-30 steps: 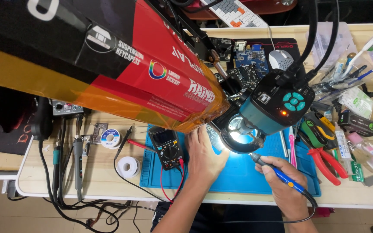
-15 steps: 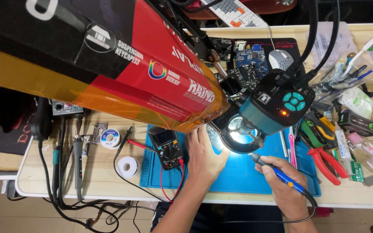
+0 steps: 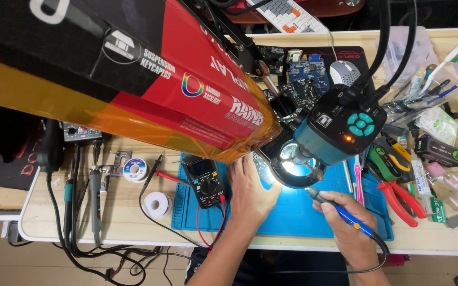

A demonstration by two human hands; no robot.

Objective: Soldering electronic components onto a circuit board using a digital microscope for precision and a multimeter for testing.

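My right hand grips a blue and black soldering iron, its tip pointing up-left under the lit ring light of a teal microscope camera. My left hand lies flat on the blue work mat, fingers reaching under the ring light. What the fingers touch there is hidden by the glare and the camera. A black multimeter with red leads lies just left of my left hand.
A large red, black and orange box juts across the upper left. Solder spools, probes and cables lie left of the mat. Red-handled pliers, cutters and small tools crowd the right. Circuit boards, a mouse and a keyboard sit at the back.
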